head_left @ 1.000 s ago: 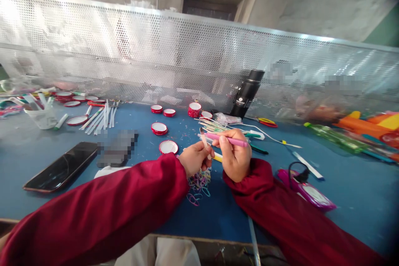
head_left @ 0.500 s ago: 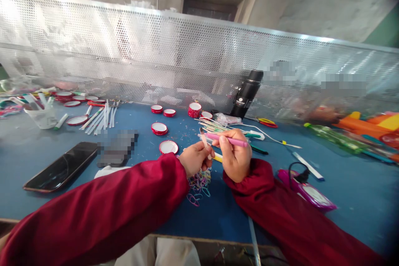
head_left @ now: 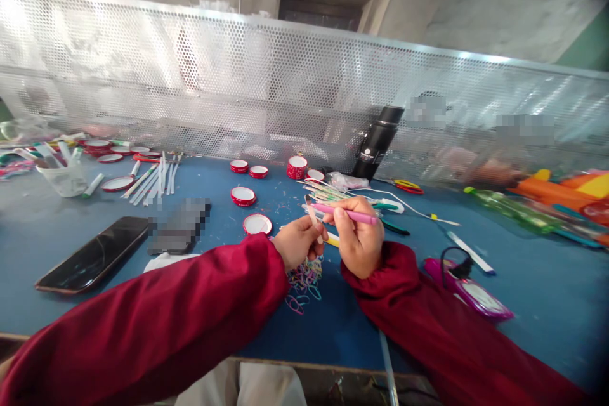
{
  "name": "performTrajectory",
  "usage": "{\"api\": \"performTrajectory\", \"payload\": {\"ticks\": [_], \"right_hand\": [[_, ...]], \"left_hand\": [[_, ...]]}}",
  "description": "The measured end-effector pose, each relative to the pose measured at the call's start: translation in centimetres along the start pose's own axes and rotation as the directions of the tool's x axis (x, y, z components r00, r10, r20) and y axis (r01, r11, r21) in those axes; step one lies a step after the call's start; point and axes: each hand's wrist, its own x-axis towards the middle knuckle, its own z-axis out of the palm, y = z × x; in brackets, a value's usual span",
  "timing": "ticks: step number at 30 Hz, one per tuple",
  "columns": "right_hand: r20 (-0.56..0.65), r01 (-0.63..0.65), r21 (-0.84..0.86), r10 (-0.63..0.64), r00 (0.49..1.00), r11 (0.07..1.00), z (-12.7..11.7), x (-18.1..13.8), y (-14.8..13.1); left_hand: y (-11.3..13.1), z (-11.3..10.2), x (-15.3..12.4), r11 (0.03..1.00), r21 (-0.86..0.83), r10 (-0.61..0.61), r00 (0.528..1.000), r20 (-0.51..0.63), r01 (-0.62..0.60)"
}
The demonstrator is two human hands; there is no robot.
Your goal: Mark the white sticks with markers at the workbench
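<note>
My left hand (head_left: 295, 243) pinches a thin pale stick (head_left: 312, 213) with a dark tip, held upright at a slant. In my right hand (head_left: 360, 241) is a pink pen (head_left: 362, 218), gripped like a writing tool. The pen's front end lies against or just beside the stick near its top; contact is too small to tell. Under the hands, colourful rubber bands (head_left: 303, 283) lie in a loose heap on the blue table (head_left: 304, 339). A yellow-and-white piece (head_left: 332, 240) shows partly between the hands.
Red-rimmed lids (head_left: 257, 224) sit beyond my left forearm, with phones (head_left: 98, 254) at left. Behind the right hand are pale sticks (head_left: 318, 193), a black bottle (head_left: 378, 144) and scissors (head_left: 408, 187). A purple packet (head_left: 485, 300) lies right. A perforated metal screen (head_left: 238, 76) closes the back.
Both hands stay almost in place, holding the stick and the pen. The pen has shifted very slightly.
</note>
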Motion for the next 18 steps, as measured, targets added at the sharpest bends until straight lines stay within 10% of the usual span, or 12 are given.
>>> {"api": "performTrajectory", "payload": {"ticks": [18], "right_hand": [[-0.035, 0.009, -0.006, -0.009, 0.999, 1.0, -0.12, 0.06, 0.16]], "left_hand": [[-0.01, 0.04, -0.06, 0.999, 0.007, 0.036, 0.999, -0.012, -0.036]]}}
